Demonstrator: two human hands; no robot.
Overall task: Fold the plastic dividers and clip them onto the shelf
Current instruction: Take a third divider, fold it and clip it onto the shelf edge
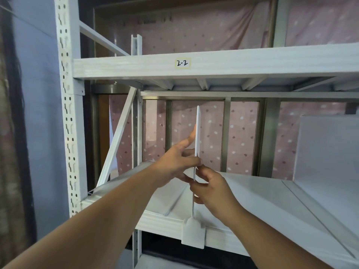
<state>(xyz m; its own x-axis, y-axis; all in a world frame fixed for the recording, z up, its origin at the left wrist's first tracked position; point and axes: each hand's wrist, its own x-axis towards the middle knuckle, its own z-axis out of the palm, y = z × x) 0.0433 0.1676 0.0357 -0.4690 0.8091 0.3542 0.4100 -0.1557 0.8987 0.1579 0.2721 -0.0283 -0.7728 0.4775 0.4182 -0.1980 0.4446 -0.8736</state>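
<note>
Two bare forearms reach up from the bottom edge toward the middle shelf (252, 195) of a white metal rack.

At far left stands the rack's perforated upright (68, 117), with a slanted brace (118, 133) just behind it running from the shelf's left end up toward the underside of the upper shelf (213, 64). That upper shelf carries a small label (182, 63) reading "2-2" on its front edge.

Next comes the left hand (174, 164), partly open, with its fingers stretched forward; the fingertips press flat against the left face of the divider (197, 133), and the thumb lies near the panel's lower part.

The divider stands upright and edge-on to the camera, rising from the front edge of the middle shelf, left of that edge's centre. Its folded tab (193, 234) hangs down over the front lip of the shelf.

The right hand (210, 188) is just right of the divider, fingers curled, pinching the panel's near edge low down between thumb and fingers.

Toward the right end of the shelf stands a second white panel (328, 148), well apart from the hands. A pink spotted curtain (242, 136) hangs behind the rack.
</note>
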